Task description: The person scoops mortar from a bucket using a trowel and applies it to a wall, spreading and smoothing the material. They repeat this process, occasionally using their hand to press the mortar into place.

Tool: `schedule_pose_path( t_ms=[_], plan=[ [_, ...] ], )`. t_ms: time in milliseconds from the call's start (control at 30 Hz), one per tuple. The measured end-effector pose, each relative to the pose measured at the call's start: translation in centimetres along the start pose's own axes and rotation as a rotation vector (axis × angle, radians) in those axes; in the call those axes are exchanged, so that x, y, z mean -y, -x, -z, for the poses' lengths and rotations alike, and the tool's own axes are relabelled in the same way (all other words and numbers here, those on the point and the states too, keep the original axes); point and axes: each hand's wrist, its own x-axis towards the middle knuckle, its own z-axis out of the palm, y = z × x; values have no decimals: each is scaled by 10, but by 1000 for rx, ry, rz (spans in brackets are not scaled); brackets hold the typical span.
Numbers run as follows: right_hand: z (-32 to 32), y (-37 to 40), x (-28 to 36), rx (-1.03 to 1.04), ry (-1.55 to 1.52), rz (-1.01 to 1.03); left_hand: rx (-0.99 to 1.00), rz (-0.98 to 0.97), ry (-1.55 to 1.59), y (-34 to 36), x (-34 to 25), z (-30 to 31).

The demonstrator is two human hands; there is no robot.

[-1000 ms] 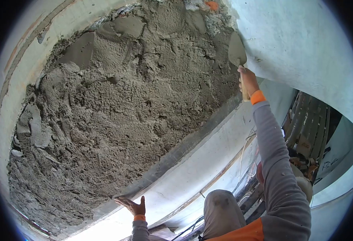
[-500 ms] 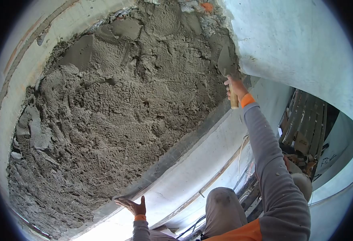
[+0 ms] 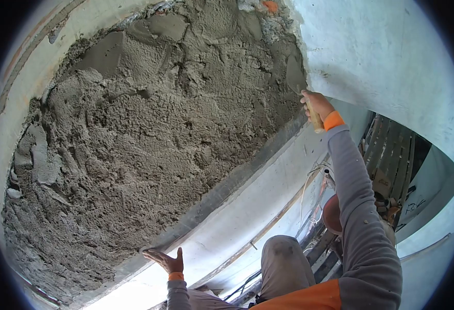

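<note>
One trowel (image 3: 295,75) points up, apparently tilted left.

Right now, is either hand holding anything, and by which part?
The right hand grips a trowel by its wooden handle; the left hand rests open on the metal strip.
</note>
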Motion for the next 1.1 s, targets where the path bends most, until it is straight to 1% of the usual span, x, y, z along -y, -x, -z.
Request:
schedule_pose_path(
  t_ms=[200, 300, 400, 500, 600, 700, 800, 900, 1000, 1100],
  plan=[
    [0, 0, 11, -36, 88, -19, -22, -17, -7, 1, 5, -6],
    [-1, 0, 15, -83, 58, 25, -8, -21, 4, 2, 6, -4],
    [-14, -2, 1, -127, -41, 4, 1, -16, 15, 1, 5, -3],
    [-28, 3, -9, -260, -211, 76, 16, -8, 32, 2, 7, -4],
    [-21, 5, -10, -244, -222, 90, 7, -32, 38, 2, 7, 0],
    [-16, 7, -11, -276, -182, 32, -4, -51, 34, 1, 7, 1],
    [-9, 6, -18, -288, -105, 79, -8, -55, 40, 3, 6, 0],
    [-1, -1, -28, -139, -150, 114, 11, -49, 41, 3, 7, 2],
    [-1, -21, -32, -14, -279, 90, 42, -24, 33, 2, 3, 6],
    [-17, -41, -25, 19, -410, 118, 60, -13, 17, 3, 3, 6]
  ],
)
